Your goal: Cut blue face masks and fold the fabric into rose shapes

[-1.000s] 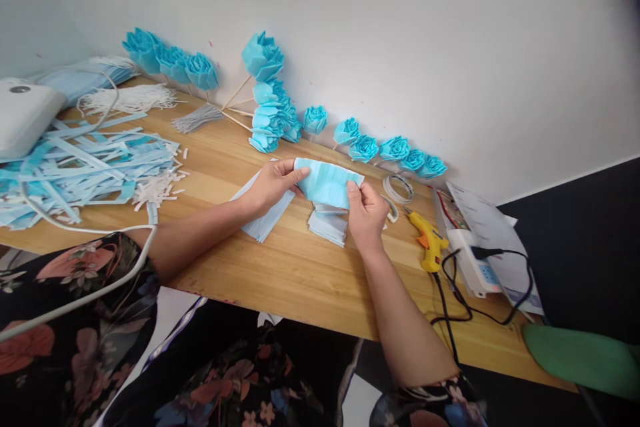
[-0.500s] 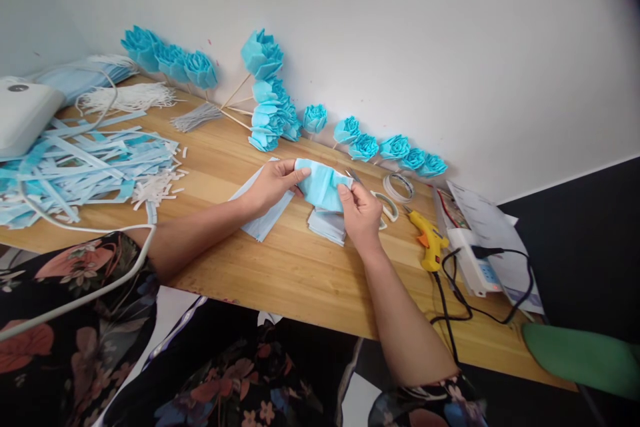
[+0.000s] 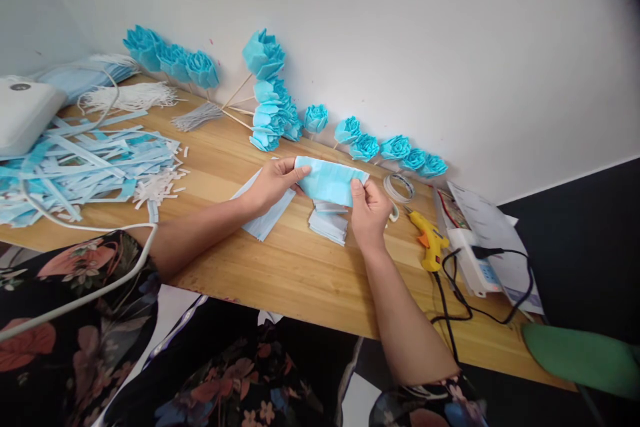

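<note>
A blue piece of face-mask fabric (image 3: 327, 180) is stretched flat between my two hands, above the wooden table. My left hand (image 3: 275, 185) pinches its left end between thumb and fingers. At the right end, my right hand (image 3: 369, 210) grips it the same way. Below the fabric lies a small stack of pale blue cut pieces (image 3: 327, 223). A longer pale blue strip of mask fabric (image 3: 263, 219) rests on the table, partly covered by my left hand and forearm. Scissors (image 3: 394, 213) are mostly hidden behind my right hand.
Blue fabric flowers on sticks (image 3: 267, 110) line the wall. Cut strips (image 3: 90, 167) are heaped at left, beside a white device (image 3: 27, 117) with a cable. A roll of tape (image 3: 399, 188), a yellow glue gun (image 3: 427, 240) and a power strip (image 3: 473, 263) lie at right.
My right hand has moved slightly right, pulling the blue fabric from a crumpled, shorter shape into a wider, flat one. My left hand has stayed in place.
</note>
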`<state>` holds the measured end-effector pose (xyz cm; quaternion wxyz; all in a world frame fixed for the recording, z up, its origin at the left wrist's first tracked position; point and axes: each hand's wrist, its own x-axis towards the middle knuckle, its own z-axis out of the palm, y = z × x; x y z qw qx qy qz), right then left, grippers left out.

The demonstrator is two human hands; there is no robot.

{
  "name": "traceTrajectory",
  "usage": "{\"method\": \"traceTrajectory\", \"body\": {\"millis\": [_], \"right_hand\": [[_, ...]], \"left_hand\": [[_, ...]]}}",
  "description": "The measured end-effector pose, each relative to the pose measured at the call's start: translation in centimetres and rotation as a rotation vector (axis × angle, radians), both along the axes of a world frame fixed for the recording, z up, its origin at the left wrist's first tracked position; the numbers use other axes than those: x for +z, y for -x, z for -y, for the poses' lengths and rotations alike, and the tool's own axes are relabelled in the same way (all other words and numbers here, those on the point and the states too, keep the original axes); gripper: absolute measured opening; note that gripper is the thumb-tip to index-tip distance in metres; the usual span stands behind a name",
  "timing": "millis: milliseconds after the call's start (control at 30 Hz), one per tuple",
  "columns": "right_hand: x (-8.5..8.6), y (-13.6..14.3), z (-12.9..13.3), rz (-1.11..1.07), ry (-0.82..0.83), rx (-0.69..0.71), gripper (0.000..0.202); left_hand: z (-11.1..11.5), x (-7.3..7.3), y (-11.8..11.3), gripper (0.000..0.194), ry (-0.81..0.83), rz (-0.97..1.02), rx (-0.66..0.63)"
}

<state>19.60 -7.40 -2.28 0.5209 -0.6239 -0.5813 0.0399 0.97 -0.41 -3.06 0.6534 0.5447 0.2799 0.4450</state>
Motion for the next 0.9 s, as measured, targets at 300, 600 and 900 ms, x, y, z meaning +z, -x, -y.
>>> {"method": "traceTrajectory", "body": {"millis": [300, 600, 900], "right_hand": [[-0.54, -0.18, -0.09, 0.04, -0.006, 0.032, 0.043], [-0.68, -0.2, -0.1, 0.074, -0.003, 0.069, 0.041], [-0.66, -0.2, -0.07, 0.029, 0.024, 0.092, 0.041]], "left_hand": [[0.05, 0.04, 0.01, 0.044, 0.006, 0.002, -0.005], [-0.02, 0.01, -0.06, 0.043, 0.012, -0.011, -0.017], [0.02, 0.01, -0.03, 0.043, 0.002, -0.016, -0.018]]}}
